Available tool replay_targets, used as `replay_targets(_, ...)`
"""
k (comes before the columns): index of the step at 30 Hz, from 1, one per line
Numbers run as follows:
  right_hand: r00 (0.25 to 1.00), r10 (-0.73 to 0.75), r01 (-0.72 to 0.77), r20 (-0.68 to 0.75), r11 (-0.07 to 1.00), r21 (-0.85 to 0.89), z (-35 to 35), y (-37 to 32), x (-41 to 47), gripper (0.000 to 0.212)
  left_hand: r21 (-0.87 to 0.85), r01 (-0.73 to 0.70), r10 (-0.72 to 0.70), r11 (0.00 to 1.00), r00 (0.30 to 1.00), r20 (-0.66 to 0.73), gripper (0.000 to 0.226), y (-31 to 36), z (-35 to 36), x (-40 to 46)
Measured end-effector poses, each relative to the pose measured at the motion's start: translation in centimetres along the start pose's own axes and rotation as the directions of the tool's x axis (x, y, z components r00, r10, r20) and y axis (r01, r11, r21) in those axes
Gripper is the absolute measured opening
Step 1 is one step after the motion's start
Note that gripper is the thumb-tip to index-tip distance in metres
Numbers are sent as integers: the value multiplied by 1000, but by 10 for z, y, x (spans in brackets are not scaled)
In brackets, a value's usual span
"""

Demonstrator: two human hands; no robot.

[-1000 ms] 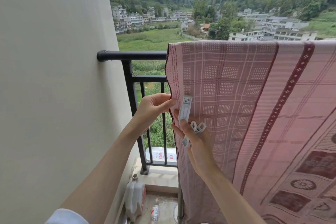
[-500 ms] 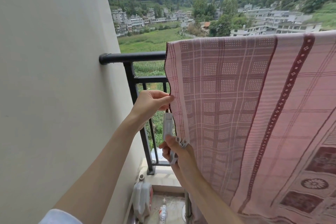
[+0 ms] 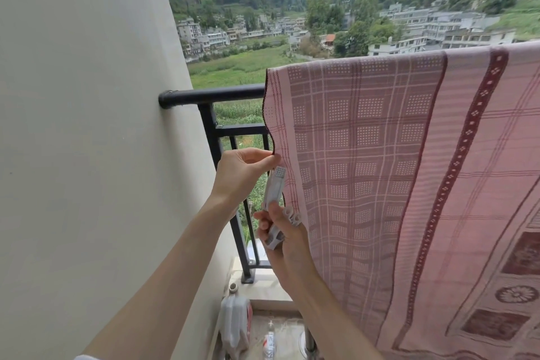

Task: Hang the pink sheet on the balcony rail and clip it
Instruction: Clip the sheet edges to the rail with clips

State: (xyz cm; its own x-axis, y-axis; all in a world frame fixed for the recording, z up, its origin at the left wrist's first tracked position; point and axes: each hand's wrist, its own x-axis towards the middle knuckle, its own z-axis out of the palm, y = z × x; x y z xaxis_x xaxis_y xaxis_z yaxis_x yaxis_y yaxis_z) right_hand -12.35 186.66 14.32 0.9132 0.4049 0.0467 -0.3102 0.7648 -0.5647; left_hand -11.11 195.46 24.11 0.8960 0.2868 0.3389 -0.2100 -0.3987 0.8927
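Note:
The pink checked sheet (image 3: 380, 169) hangs draped over the black balcony rail (image 3: 213, 95), covering it from the middle to the right edge. My left hand (image 3: 242, 175) pinches the sheet's left hem about halfway down. My right hand (image 3: 283, 234) is just below it, gripping a long white clip (image 3: 274, 190) by its lower end. The clip points upward, and its jaw end sits at the hem, right beside my left fingertips. Whether the jaws are around the cloth I cannot tell.
A cream wall (image 3: 87, 140) fills the left side, with the rail end fixed into it. On the floor below stand a white plastic jug (image 3: 235, 321) and a small bottle (image 3: 268, 339). Beyond the rail are fields and buildings.
The clip in my right hand has moved from over the sheet's face down and left to its hem, then up to my left fingertips. My left hand keeps pinching the hem.

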Motion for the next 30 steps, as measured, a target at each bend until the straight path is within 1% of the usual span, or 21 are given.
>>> replay_targets(2,1000,8,-8,-15,1000,12,-2,1,2,67,14,-36,36,999,999,-18,5,-3,1,-2)
replay_targets(4,1000,-1,1,8,1000,9,-3,2,1,90,8,-45,46,999,999,-26,10,-3,2,-3)
replay_targets(5,1000,-1,1,21,1000,-2,-2,2,3,98,4,-49,49,999,998,-26,16,-3,2,-3)
replay_targets(7,999,16,-15,39,999,-33,2,0,6,100,3,-55,55,998,998,-27,27,-2,2,-4)
replay_targets(9,996,53,-49,73,997,-61,0,-1,6,92,-8,-54,54,999,998,-14,31,-1,2,-5)
replay_targets(11,992,82,-74,93,994,-81,-6,0,1,88,-16,-45,45,999,999,9,28,-5,2,-6)
replay_targets(13,995,92,-84,50,988,-130,-18,6,-5,86,-51,-27,27,998,1000,2,19,-16,3,-10)
replay_targets(14,995,99,-96,5,981,-170,-28,11,-9,81,-91,-9,8,996,1000,-17,16,-26,5,-13)
replay_targets(16,988,117,-139,-98,953,-268,-55,23,-17,60,-165,58,-68,984,996,-51,18,-55,10,-22)
replay_targets(18,973,107,-180,-206,909,-376,-84,32,-29,31,-196,162,-172,967,985,-33,19,-91,19,-38)
replay_targets(19,957,91,-208,-275,876,-435,-99,34,-33,16,-189,212,-214,959,977,6,20,-109,24,-47)
replay_targets(20,933,66,-245,-353,837,-490,-113,36,-37,9,-168,256,-250,952,967,59,23,-126,30,-57)
replay_targets(22,881,-9,-311,-473,743,-593,-144,43,-38,17,-107,322,-301,941,937,177,29,-158,43,-72)
replay_targets(24,854,-72,-360,-516,633,-685,-163,47,-35,22,-66,352,-318,934,899,300,38,-181,56,-80)
replay_targets(26,852,-151,-370,-502,505,-780,-168,47,-27,24,-82,343,-286,936,873,394,44,-196,70,-82)
replay_targets(27,857,-200,-359,-474,427,-830,-169,46,-21,27,-95,330,-263,939,871,415,43,-201,77,-80)
replay_targets(28,871,-243,-336,-427,340,-878,-170,45,-16,30,-109,320,-251,941,878,409,37,-205,83,-79)
replay_targets(30,897,-322,-252,-305,194,-948,-166,42,-9,32,-137,297,-240,945,915,324,20,-207,87,-77)
